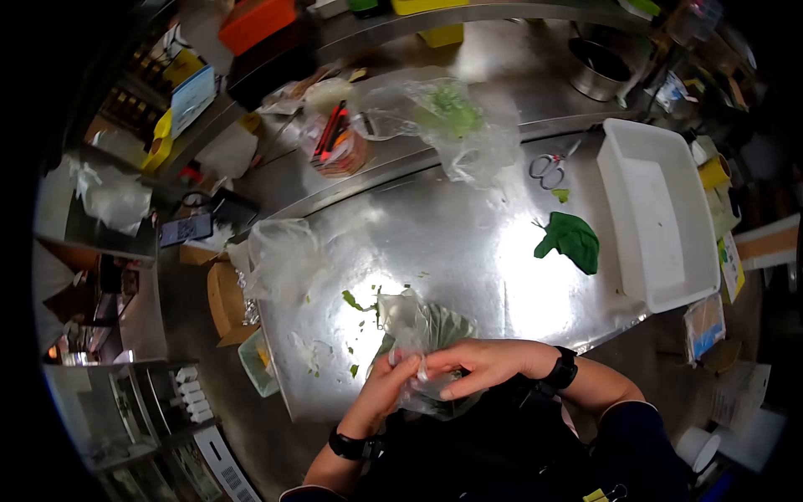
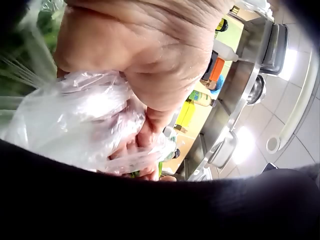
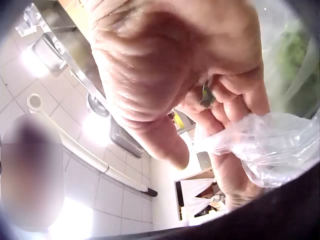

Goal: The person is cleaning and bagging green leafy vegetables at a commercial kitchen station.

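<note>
Bag (image 1: 404,316) in hands (image 1: 391,386) (image 1: 485,365), table edge (image 1: 616,331) (room rightward)

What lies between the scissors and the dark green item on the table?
The head view shows a small green scrap between the scissors and dark green item.

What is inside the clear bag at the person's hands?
Green leaves show through the clear bag. Whatever lies behind the left hand and right hand is covered.
</note>
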Motion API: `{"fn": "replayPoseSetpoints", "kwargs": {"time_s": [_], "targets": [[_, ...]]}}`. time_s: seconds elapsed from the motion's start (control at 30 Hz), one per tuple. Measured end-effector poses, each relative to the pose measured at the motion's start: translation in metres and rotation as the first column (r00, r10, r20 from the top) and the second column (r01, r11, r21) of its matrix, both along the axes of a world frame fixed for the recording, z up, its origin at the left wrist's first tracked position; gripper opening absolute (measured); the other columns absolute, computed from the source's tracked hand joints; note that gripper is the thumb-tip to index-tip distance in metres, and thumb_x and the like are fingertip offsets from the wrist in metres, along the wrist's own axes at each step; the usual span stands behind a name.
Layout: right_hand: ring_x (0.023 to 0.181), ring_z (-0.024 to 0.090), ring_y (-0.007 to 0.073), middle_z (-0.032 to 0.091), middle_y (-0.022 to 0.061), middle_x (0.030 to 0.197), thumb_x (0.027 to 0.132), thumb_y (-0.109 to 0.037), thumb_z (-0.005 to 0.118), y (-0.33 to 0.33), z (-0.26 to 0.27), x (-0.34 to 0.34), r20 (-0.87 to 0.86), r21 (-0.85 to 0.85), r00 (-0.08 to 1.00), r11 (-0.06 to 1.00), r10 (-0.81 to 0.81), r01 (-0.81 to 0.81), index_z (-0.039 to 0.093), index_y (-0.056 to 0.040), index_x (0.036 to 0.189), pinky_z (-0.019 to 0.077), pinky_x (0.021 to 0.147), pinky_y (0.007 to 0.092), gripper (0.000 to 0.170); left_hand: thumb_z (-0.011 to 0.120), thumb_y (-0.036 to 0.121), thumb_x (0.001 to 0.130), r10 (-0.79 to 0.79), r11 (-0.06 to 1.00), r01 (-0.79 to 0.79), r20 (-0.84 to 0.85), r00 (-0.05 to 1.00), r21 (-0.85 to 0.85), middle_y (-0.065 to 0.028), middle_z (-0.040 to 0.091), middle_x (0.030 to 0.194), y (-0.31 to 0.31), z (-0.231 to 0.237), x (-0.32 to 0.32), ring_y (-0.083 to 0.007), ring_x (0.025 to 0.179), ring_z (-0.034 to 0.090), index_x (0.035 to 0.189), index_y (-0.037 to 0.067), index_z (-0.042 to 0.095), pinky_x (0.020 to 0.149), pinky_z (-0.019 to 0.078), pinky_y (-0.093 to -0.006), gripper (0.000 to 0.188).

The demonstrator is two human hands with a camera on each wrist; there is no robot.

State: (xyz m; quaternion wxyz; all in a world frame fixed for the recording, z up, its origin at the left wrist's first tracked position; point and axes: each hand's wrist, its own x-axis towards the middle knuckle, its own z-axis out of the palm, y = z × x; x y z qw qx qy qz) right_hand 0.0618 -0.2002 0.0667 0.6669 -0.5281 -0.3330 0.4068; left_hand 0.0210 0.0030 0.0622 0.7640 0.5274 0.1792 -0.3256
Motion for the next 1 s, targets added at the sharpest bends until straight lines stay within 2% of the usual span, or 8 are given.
{"fn": "replayPoseSetpoints", "kwargs": {"time_s": [0.2, 0.3, 0.37, 0.4, 0.5, 0.67, 0.83, 1.0], "targets": [[0.088, 0.057, 0.0149, 0.059, 0.0078, 0.1, 0.084, -0.02, 0.057, -0.027, 0.014, 0.017, 0.428, -0.237, 0.897, 0.972, 0.107, -0.003, 0.051, 0.0001, 0.11, 0.046, 0.077, 0.0286, 0.033, 0.054, 0.016, 0.084, 0.089, 0.995, -0.087, -0.033, 0.996, 0.042, -0.0017, 0.058, 0.083, -0.019, 0.003, 0.022, -0.0097, 0.073, 0.055, 0.098, 0.003, 0.056, 0.064, 0.0446, -0.0237, 0.019], [0.09, 0.055, 0.0105, 0.06, 0.0038, 0.101, 0.083, -0.019, 0.058, -0.081, -0.008, 0.04, -0.137, -0.181, 0.901, 0.905, -0.412, 0.386, 0.06, -0.0036, 0.1, 0.0457, 0.076, 0.0259, 0.023, 0.052, 0.015, 0.085, 0.123, 0.992, -0.123, -0.005, 0.992, 0.042, -0.0012, 0.057, 0.081, -0.002, 0.001, 0.027, -0.0099, 0.071, 0.054, 0.098, 0.004, 0.055, 0.061, 0.043, -0.0227, 0.018], [0.086, 0.058, 0.0168, 0.06, 0.0091, 0.099, 0.075, -0.026, 0.066, -0.138, -0.094, 0.064, 0.371, -0.262, 0.48, 0.406, -0.795, 0.876, 0.059, -0.0066, 0.102, 0.0454, 0.077, 0.0288, 0.034, 0.051, 0.016, 0.085, 0.126, 0.992, -0.127, 0.093, 0.988, 0.003, -0.0014, 0.056, 0.083, 0.007, 0.011, 0.033, -0.01, 0.072, 0.053, 0.097, 0.004, 0.054, 0.063, 0.0421, -0.0224, 0.017], [0.094, 0.056, 0.0266, 0.058, 0.0131, 0.102, 0.07, -0.026, 0.068, -0.169, -0.11, 0.073, 0.71, -0.305, 0.294, 0.096, -0.639, 0.947, 0.057, -0.0062, 0.103, 0.0439, 0.082, 0.0352, 0.04, 0.051, 0.016, 0.085, 0.117, 0.993, -0.118, 0.096, 0.988, 0.008, -0.0014, 0.056, 0.083, 0.007, 0.017, 0.033, -0.01, 0.072, 0.053, 0.097, 0.004, 0.054, 0.063, 0.0421, -0.0224, 0.017], [0.118, 0.034, 0.0367, 0.035, 0.0213, 0.129, 0.055, -0.041, 0.072, -0.243, -0.183, 0.074, 0.883, -0.465, 0.401, -0.333, -0.245, 0.82, 0.047, -0.0099, 0.12, 0.0305, 0.094, 0.0481, 0.076, 0.052, 0.016, 0.084, 0.208, 0.962, -0.234, 0.174, 0.963, 0.143, -0.0022, 0.057, 0.083, 0.013, 0.033, 0.029, -0.0111, 0.073, 0.054, 0.096, 0.004, 0.054, 0.066, 0.0426, -0.024, 0.018], [0.111, 0.039, 0.033, 0.041, 0.0145, 0.123, 0.053, -0.028, 0.075, -0.185, -0.193, 0.072, 0.91, -0.37, 0.315, -0.183, -0.272, 0.911, 0.05, -0.0183, 0.115, 0.033, 0.089, 0.0454, 0.067, 0.048, 0.019, 0.086, 0.447, 0.834, -0.501, 0.251, 0.859, 0.23, -0.006, 0.059, 0.097, 0.026, 0.044, 0.022, -0.0167, 0.088, 0.057, 0.105, 0.003, 0.053, 0.078, 0.0441, -0.0297, 0.026], [0.103, 0.049, 0.0276, 0.05, 0.008, 0.111, 0.059, -0.001, 0.063, -0.118, -0.206, 0.057, 0.682, -0.45, 0.61, 0.425, -0.404, 0.785, 0.055, -0.0208, 0.106, 0.0451, 0.084, 0.0369, 0.051, 0.043, 0.022, 0.089, 0.502, 0.839, -0.525, 0.164, 0.849, 0.146, -0.0077, 0.058, 0.105, 0.054, 0.029, 0.023, -0.0205, 0.094, 0.056, 0.114, 0.003, 0.049, 0.081, 0.0446, -0.0338, 0.032], [0.092, 0.056, 0.0162, 0.057, 0.0051, 0.1, 0.068, -0.003, 0.059, -0.191, -0.169, 0.1, 0.154, -0.317, 0.127, 0.073, -0.98, 0.945, 0.055, -0.0076, 0.108, 0.046, 0.077, 0.0279, 0.041, 0.045, 0.023, 0.089, 0.577, 0.783, -0.57, 0.053, 0.815, 0.25, -0.0099, 0.056, 0.111, 0.044, 0.067, 0.025, -0.0228, 0.098, 0.055, 0.119, 0.002, 0.045, 0.084, 0.0449, -0.0352, 0.036]]}}
